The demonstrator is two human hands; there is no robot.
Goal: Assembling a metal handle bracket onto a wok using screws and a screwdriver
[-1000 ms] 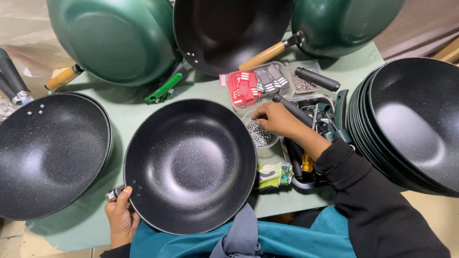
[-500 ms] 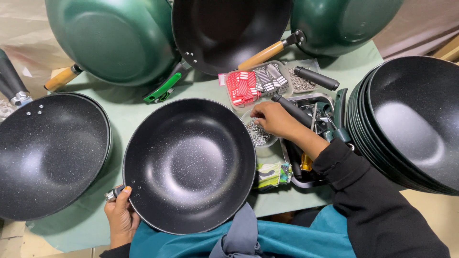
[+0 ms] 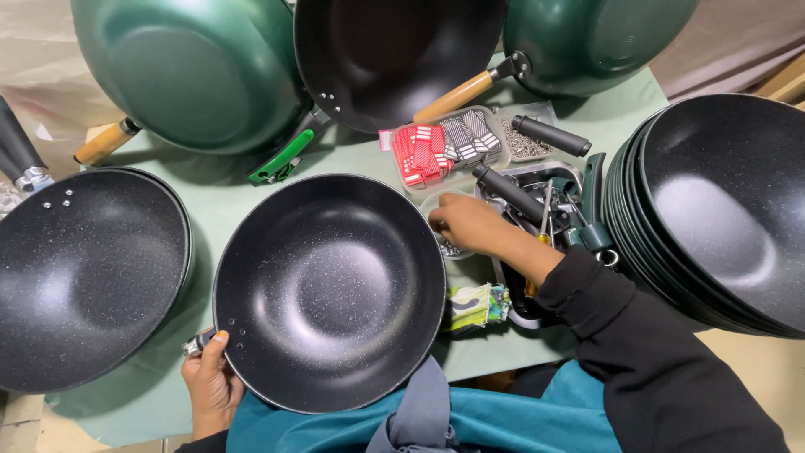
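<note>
Fingers of right hand (image 3: 466, 223) were pinched narrow inside small clear cup (image 3: 444, 220) of screws, grasp itself hidden. Left hand (image 3: 210, 387) gripped black speckled pan (image 3: 329, 289) at rim by rivet holes, pan flat on desk (image 3: 222, 197). Best kept steady, holes facing body, one screw picked singly.

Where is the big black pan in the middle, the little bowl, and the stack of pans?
black pan (image 3: 331, 294), head view, middle of its inner bottom.
little bowl (image 3: 449, 248), head view, rim beside the right hand's fingers.
stack of pans (image 3: 721, 218), head view, inside of the top pan.
</note>
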